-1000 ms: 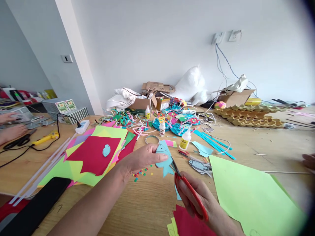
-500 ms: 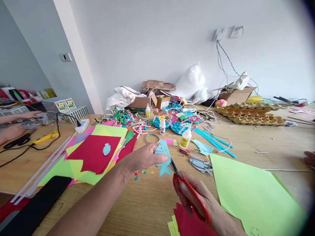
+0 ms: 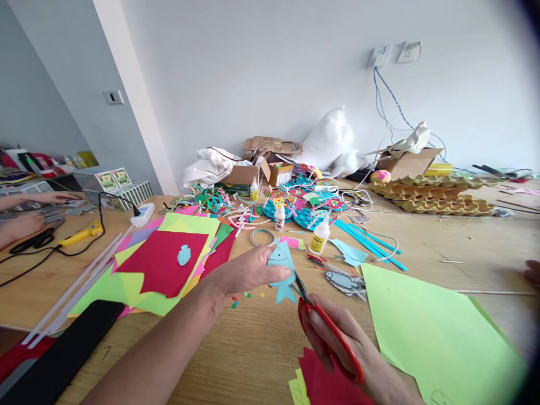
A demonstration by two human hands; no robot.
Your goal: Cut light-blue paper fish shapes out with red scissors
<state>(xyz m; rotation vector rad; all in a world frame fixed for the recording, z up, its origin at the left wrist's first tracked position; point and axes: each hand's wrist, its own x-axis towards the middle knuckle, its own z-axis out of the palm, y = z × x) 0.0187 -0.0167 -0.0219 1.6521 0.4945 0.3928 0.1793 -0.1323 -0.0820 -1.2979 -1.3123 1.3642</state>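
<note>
My left hand [image 3: 253, 270] pinches a light blue paper fish [image 3: 282, 256] between thumb and fingers, above the middle of the table. Drawn lines mark the fish's eye and mouth, and its forked tail hangs below my thumb. Red-handled scissors [image 3: 333, 334] are in my right hand [image 3: 350, 337], fingers wrapped through the loops. Their blades meet the fish's right edge by the tail. A finished-looking grey-blue fish cutout [image 3: 343, 282] lies to the right. Another small blue fish cutout [image 3: 184, 255] rests on red paper [image 3: 160, 259] at the left.
Green paper [image 3: 430, 320] covers the right front. Glue bottles [image 3: 319, 236], a tape roll [image 3: 262, 237] and blue strips [image 3: 367, 242] stand or lie behind my hands. A black phone-like slab [image 3: 71, 349] is at front left. Another person's hands [image 3: 37, 208] work at far left; egg trays [image 3: 434, 197] stack at back right.
The view has shifted very slightly. Both hands, the paper fish and the scissors keep nearly the same pose; the other person's hand at far left has moved a little.
</note>
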